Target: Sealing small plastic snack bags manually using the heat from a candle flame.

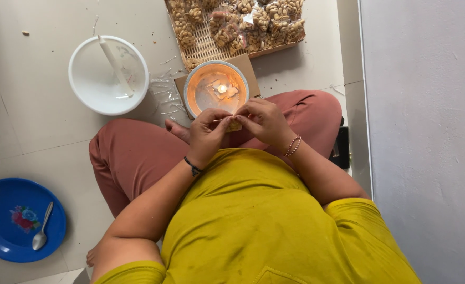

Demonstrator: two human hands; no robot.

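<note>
I see open floor (27, 121) far left; ahead the candle tin (216, 88) blocks, flanked by white bowl (108, 75) and snack tray (201, 44); wall (427, 131) closes right.

Both forearms bend inward over the lap. The left hand (207, 135) and right hand (264, 121) meet fingertip to fingertip, fingers curled and pinched together, wrists slightly raised above the thighs.

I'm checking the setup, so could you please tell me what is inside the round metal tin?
Inside the round metal tin a small lit candle glows; the hands cover its near rim.
</note>
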